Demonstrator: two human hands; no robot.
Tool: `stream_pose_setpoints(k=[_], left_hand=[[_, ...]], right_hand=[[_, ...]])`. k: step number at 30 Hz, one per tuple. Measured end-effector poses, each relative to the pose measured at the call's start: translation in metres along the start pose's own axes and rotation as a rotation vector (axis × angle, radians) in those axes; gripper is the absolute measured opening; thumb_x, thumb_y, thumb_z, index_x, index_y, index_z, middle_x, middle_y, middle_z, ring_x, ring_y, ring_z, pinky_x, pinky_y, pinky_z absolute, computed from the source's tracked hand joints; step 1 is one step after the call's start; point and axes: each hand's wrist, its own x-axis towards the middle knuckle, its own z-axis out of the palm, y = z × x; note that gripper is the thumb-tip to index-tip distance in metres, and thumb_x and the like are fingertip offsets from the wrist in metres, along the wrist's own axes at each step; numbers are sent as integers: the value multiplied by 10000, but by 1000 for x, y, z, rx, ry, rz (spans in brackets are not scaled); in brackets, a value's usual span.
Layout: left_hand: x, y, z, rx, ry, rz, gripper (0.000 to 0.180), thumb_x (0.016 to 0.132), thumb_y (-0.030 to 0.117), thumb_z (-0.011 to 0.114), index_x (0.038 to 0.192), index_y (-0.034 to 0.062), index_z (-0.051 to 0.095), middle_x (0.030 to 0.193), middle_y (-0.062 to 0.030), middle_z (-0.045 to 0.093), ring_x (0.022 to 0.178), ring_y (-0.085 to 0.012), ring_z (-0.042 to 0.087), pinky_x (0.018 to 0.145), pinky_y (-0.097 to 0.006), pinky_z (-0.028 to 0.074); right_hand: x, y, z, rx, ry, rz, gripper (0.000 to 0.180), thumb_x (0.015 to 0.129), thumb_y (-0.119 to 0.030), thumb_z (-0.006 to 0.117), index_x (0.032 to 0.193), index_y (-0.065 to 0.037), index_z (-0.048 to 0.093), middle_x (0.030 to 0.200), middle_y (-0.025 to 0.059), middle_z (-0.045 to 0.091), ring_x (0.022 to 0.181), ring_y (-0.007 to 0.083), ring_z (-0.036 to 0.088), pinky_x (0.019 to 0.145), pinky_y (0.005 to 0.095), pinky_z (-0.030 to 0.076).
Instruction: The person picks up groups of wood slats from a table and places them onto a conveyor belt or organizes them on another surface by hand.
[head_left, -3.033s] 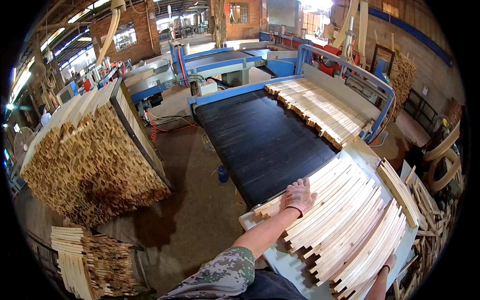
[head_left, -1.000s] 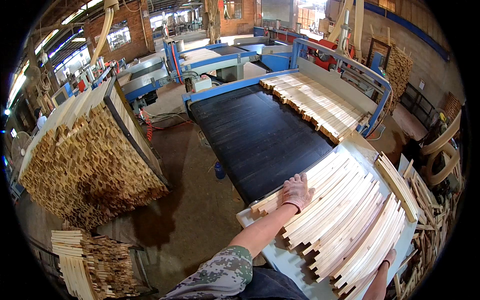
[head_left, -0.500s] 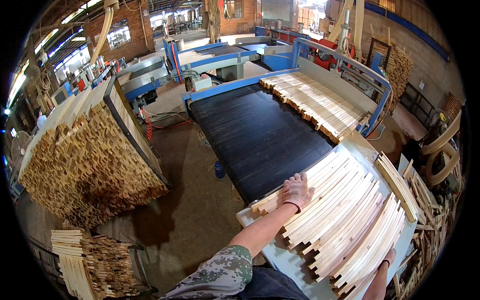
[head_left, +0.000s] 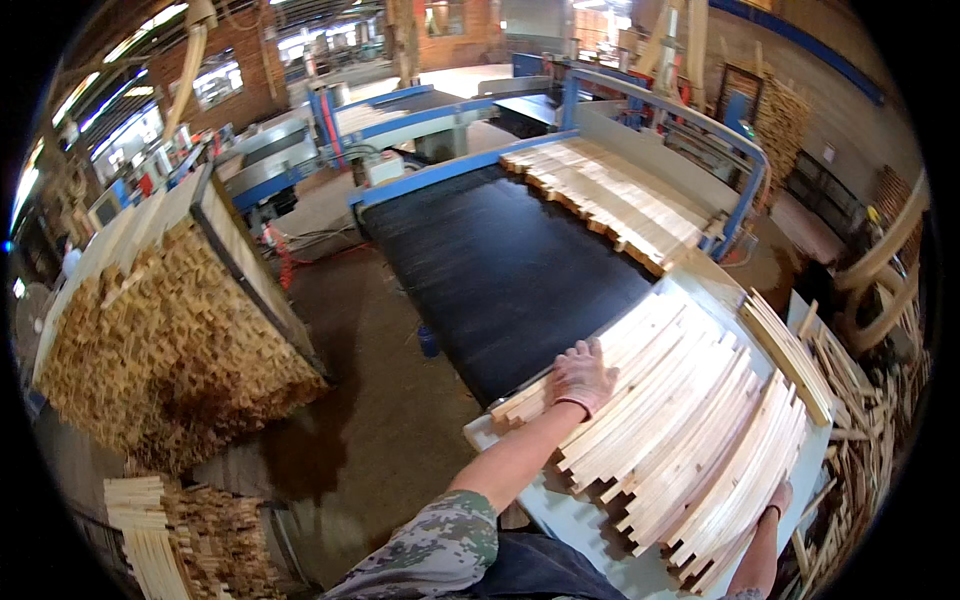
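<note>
A row of pale wooden strips (head_left: 672, 400) lies side by side on a light table (head_left: 548, 502), their near ends uneven. My left hand (head_left: 583, 377), in a thin glove with a pink cuff, rests on the strips at the row's left side. Its palm is down and its fingers are stretched out. At the row's right side, my right hand (head_left: 781, 497) is against the outermost strip. Its fingers are mostly hidden, so their closure does not show. Beyond the table's left edge, a black conveyor belt (head_left: 510, 270) carries another row of wooden strips (head_left: 610, 200) at its far side.
A blue frame (head_left: 745, 150) stands over the belt's far side. A large stack of wood (head_left: 170, 340) rises on the left, with a smaller stack (head_left: 190, 530) below it. Some strips (head_left: 790, 345) lie along the table's right edge, and scrap wood (head_left: 870, 420) is piled beyond.
The whole view has shifted slightly. My left hand remains flat on the strips. My right hand has moved slightly away from me along the row's right side.
</note>
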Motion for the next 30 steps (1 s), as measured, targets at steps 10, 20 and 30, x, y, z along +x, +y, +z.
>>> stream_pose_setpoints(k=[10,20,30], left_hand=[[7,2,5,20,-8,-26,732,986,548,570,1502,40,466,1390,-212,580,1284,-375,577,1099,-503,440],[10,9,17,85,68,2,644,976,561,591,1377,62,520,1283,-183,609,1179,-372,624,1010,-512,493],[9,13,11,70,23,-32,779,953,545,618,1520,31,470,1418,-195,567,1259,-367,580,1089,-499,446]], right_hand=[[-7,-16,0,-384,84,6,780,1007,-684,446,1131,31,732,1198,335,678,1172,516,623,988,561,485],[-43,-55,-19,-383,67,107,743,995,-665,453,1217,-13,732,1303,278,677,1237,475,621,1040,527,483],[-58,-75,-22,-377,52,195,743,990,-682,470,1286,-43,707,1342,265,670,1264,437,630,1067,518,485]])
